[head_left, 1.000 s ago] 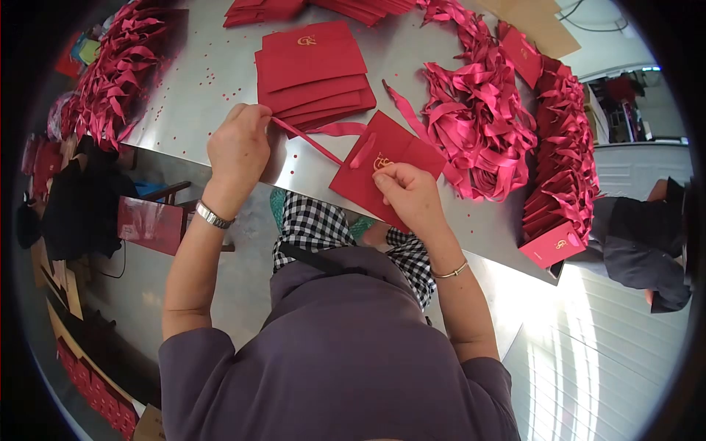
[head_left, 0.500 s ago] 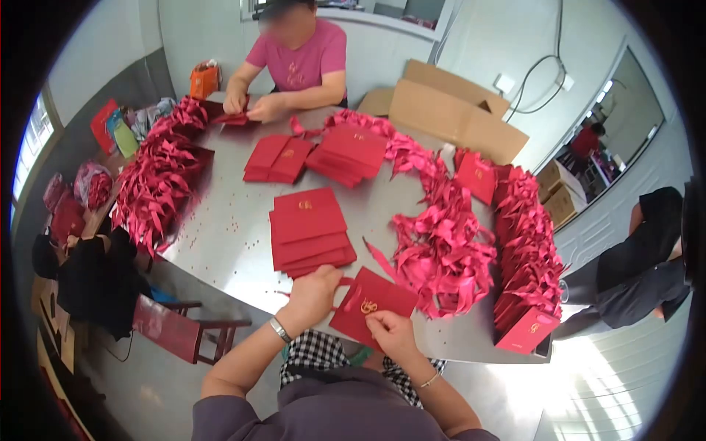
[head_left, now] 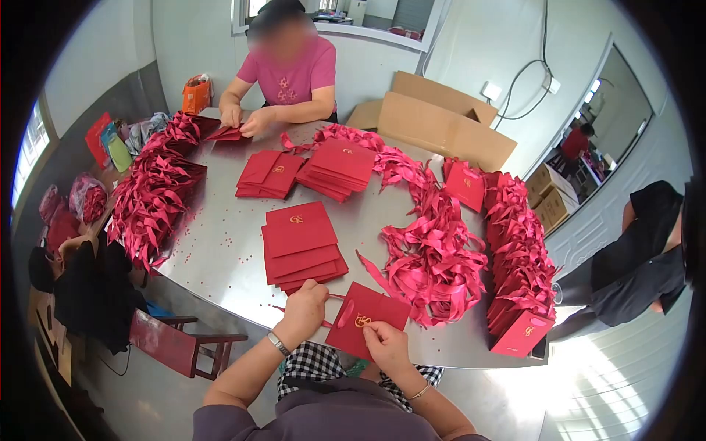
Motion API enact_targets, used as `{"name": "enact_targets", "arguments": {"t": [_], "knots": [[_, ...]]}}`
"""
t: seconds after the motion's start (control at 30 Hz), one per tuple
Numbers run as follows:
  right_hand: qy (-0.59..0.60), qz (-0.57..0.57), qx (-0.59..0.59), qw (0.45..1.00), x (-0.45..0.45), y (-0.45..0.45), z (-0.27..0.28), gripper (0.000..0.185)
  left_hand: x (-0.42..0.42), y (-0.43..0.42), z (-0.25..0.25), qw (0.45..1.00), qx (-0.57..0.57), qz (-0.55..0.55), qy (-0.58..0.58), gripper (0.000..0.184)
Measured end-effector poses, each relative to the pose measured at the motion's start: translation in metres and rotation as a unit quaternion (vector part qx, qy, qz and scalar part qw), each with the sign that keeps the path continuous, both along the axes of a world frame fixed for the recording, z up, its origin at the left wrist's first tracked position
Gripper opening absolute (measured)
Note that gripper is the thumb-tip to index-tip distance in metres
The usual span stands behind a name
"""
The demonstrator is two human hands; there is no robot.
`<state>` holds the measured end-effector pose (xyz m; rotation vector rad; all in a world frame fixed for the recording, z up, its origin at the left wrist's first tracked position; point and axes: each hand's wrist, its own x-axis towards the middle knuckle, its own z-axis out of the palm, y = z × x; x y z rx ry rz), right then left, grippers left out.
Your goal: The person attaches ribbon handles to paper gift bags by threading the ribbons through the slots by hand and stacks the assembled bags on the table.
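Note:
A flat red paper gift bag point(head_left: 376, 307) with a gold emblem is held over the table's near edge. My right hand point(head_left: 387, 344) pinches its lower part, thumb on the front face. To its left, my left hand point(head_left: 305, 307) is closed on a pink ribbon point(head_left: 336, 297) that stretches across to the bag. A pink ribbon loop shows on the bag's front. Just beyond my left hand lies a fanned stack of red bags point(head_left: 301, 246). Right of the held bag sits a tangled heap of pink ribbons point(head_left: 434, 268).
Finished-looking bags with ribbons stand in rows at the right point(head_left: 521, 261) and left point(head_left: 151, 198) of the metal table point(head_left: 220, 275). Two more bag stacks point(head_left: 337, 169) lie farther back. A co-worker point(head_left: 287, 81) handles red bags opposite. A red chair point(head_left: 165, 342) stands at left.
My left hand has drawn slightly left from the bag, and more ribbon shows between them. The whole view has shifted a little. My right hand keeps its pinch on the bag.

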<state>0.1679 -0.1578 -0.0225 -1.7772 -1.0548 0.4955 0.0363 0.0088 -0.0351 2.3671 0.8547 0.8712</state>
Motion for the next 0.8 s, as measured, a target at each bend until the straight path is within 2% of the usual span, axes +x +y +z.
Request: {"name": "enact_targets", "arguments": {"t": [0.23, 0.6, 0.8], "knots": [[-0.003, -0.006, 0.007, 1.000, 0.0005, -0.0004, 0.0001, 0.014, 0.0000, -0.0004, 0.0048, 0.997, -0.004, 0.022, -0.079, 0.005], [0.004, -0.013, -0.009, 1.000, -0.0018, -0.0015, 0.0030, 0.014, 0.0001, -0.0005, 0.0006, 0.995, 0.001, 0.029, -0.092, 0.004], [-0.050, -0.010, 0.007, 0.999, -0.0011, -0.0010, 0.0011, 0.015, 0.0004, -0.0015, 0.0008, 0.996, -0.002, 0.043, -0.073, 0.005]]}}
